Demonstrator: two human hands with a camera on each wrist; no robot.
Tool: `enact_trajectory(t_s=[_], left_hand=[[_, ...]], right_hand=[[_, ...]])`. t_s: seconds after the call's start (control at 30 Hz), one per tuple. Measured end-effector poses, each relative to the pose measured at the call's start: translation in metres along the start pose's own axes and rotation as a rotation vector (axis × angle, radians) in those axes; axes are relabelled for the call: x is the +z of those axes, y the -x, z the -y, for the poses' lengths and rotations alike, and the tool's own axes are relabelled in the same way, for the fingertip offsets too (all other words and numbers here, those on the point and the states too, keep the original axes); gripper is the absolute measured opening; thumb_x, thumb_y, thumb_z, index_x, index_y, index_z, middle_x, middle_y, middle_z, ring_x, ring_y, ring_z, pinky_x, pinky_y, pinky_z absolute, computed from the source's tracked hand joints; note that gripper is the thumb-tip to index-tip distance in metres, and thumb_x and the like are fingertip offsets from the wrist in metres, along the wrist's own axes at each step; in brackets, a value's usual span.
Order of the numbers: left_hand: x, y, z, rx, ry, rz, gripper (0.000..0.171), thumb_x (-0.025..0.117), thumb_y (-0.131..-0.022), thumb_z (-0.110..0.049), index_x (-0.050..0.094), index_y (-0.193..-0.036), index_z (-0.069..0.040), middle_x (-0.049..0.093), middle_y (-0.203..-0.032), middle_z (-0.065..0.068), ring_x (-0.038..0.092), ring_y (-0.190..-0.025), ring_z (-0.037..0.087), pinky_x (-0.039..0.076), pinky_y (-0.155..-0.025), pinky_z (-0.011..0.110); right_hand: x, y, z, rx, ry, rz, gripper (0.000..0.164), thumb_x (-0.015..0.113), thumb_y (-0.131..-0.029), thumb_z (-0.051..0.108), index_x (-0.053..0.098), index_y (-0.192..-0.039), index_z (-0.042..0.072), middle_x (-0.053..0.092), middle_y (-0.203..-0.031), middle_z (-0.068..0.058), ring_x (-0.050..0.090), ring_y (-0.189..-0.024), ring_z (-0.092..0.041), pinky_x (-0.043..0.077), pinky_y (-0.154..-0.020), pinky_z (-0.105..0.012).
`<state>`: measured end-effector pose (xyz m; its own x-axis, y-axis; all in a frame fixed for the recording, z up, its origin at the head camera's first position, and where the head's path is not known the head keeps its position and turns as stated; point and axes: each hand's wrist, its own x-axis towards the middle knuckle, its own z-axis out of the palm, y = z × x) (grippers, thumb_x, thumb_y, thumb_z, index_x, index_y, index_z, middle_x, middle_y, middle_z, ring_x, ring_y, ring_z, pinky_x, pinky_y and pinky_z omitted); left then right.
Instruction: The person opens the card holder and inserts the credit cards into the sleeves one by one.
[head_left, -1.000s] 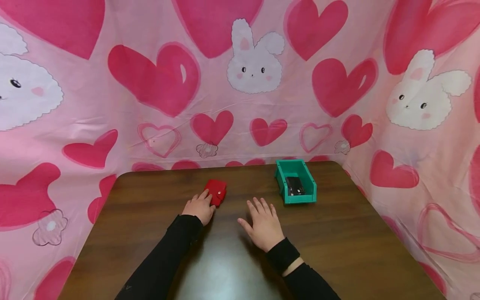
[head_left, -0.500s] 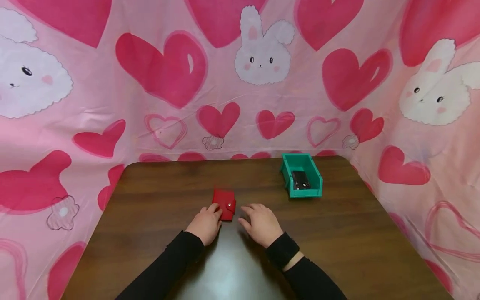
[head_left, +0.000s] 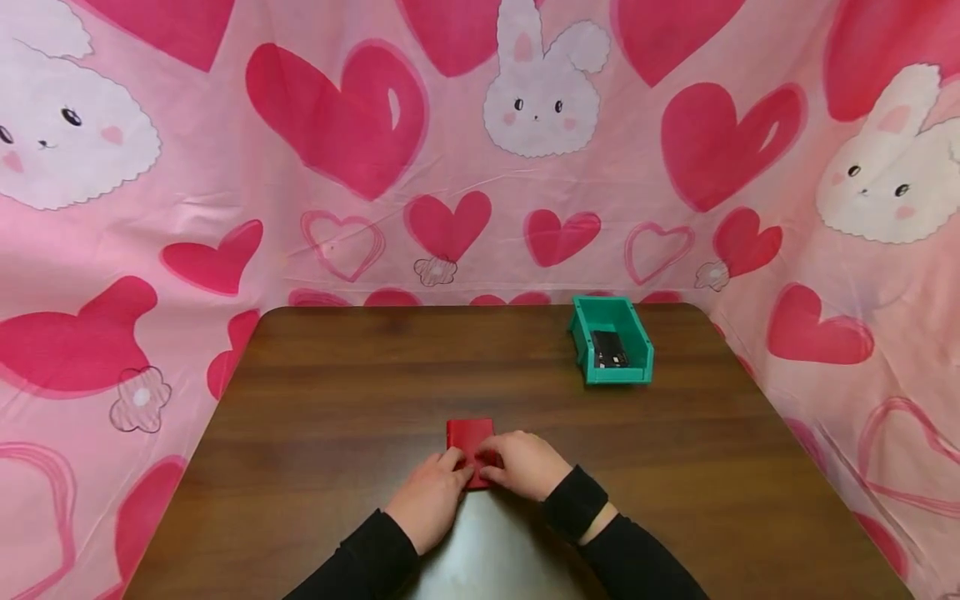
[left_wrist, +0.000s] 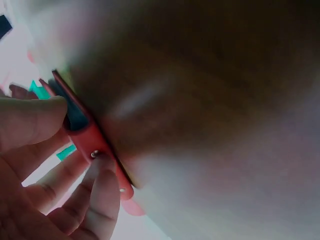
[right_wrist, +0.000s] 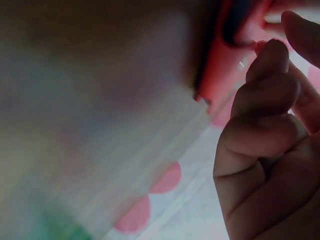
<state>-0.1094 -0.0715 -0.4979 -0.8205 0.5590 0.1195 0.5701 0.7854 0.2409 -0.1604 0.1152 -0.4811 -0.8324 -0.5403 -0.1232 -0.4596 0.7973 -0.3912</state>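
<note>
A small red wallet (head_left: 468,433) with a metal snap lies on the wooden table, close in front of the person. It shows edge-on in the left wrist view, with a dark gap between its covers. The left hand (head_left: 429,497) holds the wallet at its left and near side, thumb and fingers on it. From the right, the right hand (head_left: 531,464) reaches over the wallet, its curled index finger and thumb pinching at the strap side. The right wrist view has the right hand's fingers (right_wrist: 267,100) bent beside the snap. The fingers partly hide the strap.
A green open-front bin (head_left: 618,375) stands at the back right of the table (head_left: 360,367), with a flat black item (head_left: 609,348) inside. A pink cloth (head_left: 457,175) with hearts and rabbits hangs behind and beside the table.
The left hand has drawn the wallet toward the person and slightly right. The right hand, spread beside it before, has curled its fingers and come onto the wallet.
</note>
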Motion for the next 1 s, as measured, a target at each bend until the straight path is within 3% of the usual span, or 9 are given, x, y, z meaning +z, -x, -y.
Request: enact_trajectory(t_s=[0.17,0.33,0.53,0.67,0.8,1.0], left_hand=[[0.000,0.000,0.003,0.016,-0.019,-0.047,0.024,0.055,-0.093,-0.013,0.071,-0.112,-0.014,0.051,-0.099,-0.001,0.044,-0.077,0.015,0.045,-0.067,0.030],[-0.005,-0.003,0.002,0.016,-0.075,-0.076,0.020,0.059,-0.090,-0.011,0.073,-0.104,-0.015,0.051,-0.091,-0.001,0.044,-0.078,0.017,0.044,-0.066,0.032],[-0.006,-0.009,-0.003,0.085,-0.139,-0.144,0.017,0.060,-0.089,-0.009,0.072,-0.101,-0.010,0.059,-0.102,0.000,0.052,-0.092,0.020,0.050,-0.075,0.034],[-0.008,-0.012,-0.007,0.085,-0.136,-0.135,0.019,0.056,-0.091,-0.005,0.071,-0.103,-0.005,0.062,-0.110,0.003,0.053,-0.096,0.021,0.052,-0.079,0.030],[-0.009,-0.013,-0.009,0.068,-0.151,-0.121,0.018,0.056,-0.091,-0.005,0.072,-0.099,-0.005,0.063,-0.108,0.005,0.053,-0.095,0.021,0.052,-0.077,0.029],[-0.008,-0.015,-0.013,0.033,-0.193,-0.051,0.020,0.057,-0.090,-0.007,0.074,-0.100,-0.008,0.066,-0.115,0.006,0.054,-0.095,0.022,0.051,-0.078,0.029]], right_hand=[[0.005,-0.010,-0.001,-0.021,0.007,0.044,0.022,0.068,-0.086,0.036,0.061,-0.102,0.024,0.056,-0.070,0.012,0.050,-0.058,-0.007,0.046,-0.060,-0.021],[0.003,-0.020,-0.003,-0.006,-0.019,0.095,0.022,0.067,-0.086,0.033,0.050,-0.095,0.022,0.050,-0.063,0.007,0.048,-0.052,-0.009,0.045,-0.054,-0.021],[0.007,-0.024,-0.009,0.038,-0.055,0.006,0.021,0.062,-0.090,0.032,0.046,-0.083,0.020,0.043,-0.059,0.005,0.044,-0.049,-0.009,0.038,-0.048,-0.022],[0.006,-0.024,-0.005,0.057,-0.007,-0.071,0.022,0.062,-0.090,0.032,0.047,-0.081,0.019,0.043,-0.059,0.005,0.043,-0.050,-0.011,0.036,-0.048,-0.024],[0.001,-0.025,0.002,0.066,0.050,-0.063,0.018,0.061,-0.091,0.028,0.050,-0.088,0.014,0.047,-0.061,0.001,0.046,-0.053,-0.013,0.039,-0.049,-0.025],[-0.008,-0.023,-0.004,0.091,-0.113,0.045,0.015,0.062,-0.090,0.017,0.049,-0.092,0.012,0.048,-0.065,0.001,0.047,-0.055,-0.012,0.041,-0.051,-0.023]])
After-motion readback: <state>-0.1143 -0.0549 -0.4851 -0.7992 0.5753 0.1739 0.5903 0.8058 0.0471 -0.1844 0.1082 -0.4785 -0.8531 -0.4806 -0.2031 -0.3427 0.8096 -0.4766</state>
